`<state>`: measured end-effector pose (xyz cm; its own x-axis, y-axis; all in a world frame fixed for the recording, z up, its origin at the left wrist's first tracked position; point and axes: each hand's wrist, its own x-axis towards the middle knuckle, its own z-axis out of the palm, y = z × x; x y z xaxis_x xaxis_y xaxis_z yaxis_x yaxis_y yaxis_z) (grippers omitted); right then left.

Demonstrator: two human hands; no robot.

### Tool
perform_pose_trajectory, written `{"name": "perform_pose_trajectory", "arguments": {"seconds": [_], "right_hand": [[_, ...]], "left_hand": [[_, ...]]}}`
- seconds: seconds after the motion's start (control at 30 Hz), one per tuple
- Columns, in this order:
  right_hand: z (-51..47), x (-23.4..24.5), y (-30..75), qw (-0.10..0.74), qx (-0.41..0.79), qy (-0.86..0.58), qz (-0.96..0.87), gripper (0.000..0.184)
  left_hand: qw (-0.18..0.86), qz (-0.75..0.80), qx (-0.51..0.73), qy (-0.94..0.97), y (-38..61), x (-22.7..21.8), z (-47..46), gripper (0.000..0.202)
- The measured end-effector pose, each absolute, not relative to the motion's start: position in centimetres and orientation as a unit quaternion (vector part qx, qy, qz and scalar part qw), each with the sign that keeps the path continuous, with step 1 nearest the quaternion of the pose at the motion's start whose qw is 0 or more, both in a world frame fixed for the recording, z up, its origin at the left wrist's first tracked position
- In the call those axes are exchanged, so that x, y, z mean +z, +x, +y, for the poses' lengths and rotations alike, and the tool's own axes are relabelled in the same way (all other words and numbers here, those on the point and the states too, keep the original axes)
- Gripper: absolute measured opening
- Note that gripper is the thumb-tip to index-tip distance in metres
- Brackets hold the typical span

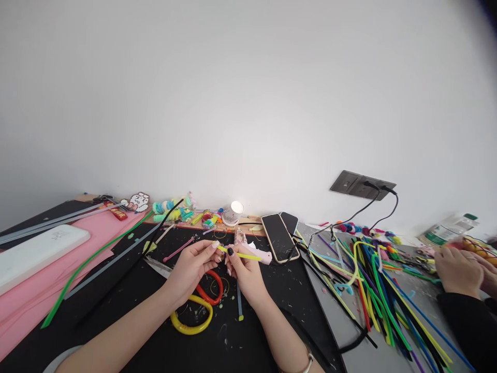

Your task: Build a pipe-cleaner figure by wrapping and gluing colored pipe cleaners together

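A short yellow pipe cleaner [249,256] runs between my two hands above the black mat. Thumb and fingertips of my left hand [194,264] pinch its left end. My right hand [245,272] grips it close by, with the other end sticking out to the right past the thumb. The fingertips nearly meet, and what lies between them is partly hidden. Beneath my left hand lie scissors [190,330] with one red and one yellow handle loop. Just behind my right hand is a pale pink glue gun [265,257], partly covered. A blue-grey strip [239,305] with a yellow-green tip lies below the hands.
Two phones [280,238] and a paper cup [233,213] stand near the wall. Many coloured pipe cleaners [388,295] spread over the grey surface at right, where another person's hands [460,269] are working. Pink sheets [97,233] and a white box [46,254] lie left.
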<state>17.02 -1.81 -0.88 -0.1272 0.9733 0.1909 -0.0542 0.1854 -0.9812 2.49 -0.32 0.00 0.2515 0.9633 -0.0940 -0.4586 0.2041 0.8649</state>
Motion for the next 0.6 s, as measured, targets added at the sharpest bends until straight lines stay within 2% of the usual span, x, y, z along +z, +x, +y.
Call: {"name": "perform_pose_trajectory", "arguments": {"seconds": [0.2, 0.37, 0.47, 0.6], "right_hand": [[-2.00, -0.97, 16.95, 0.510, 0.504, -0.385, -0.580, 0.033], [-2.08, -0.81, 16.94, 0.505, 0.512, -0.389, -0.576, 0.036], [-1.79, -0.91, 17.10, 0.517, 0.529, -0.379, -0.557, 0.038], [-1.36, -1.15, 17.47, 0.528, 0.557, -0.352, -0.536, 0.043]], "left_hand": [[0.703, 0.333, 0.507, 0.371, 2.64, -0.11, -0.45, 0.024], [0.614, 0.361, 0.497, 0.496, 2.27, 0.14, -0.28, 0.029], [0.552, 0.369, 0.451, 0.596, 1.88, 0.16, 0.00, 0.027], [0.548, 0.339, 0.366, 0.671, 1.73, -0.01, 0.05, 0.028]]}}
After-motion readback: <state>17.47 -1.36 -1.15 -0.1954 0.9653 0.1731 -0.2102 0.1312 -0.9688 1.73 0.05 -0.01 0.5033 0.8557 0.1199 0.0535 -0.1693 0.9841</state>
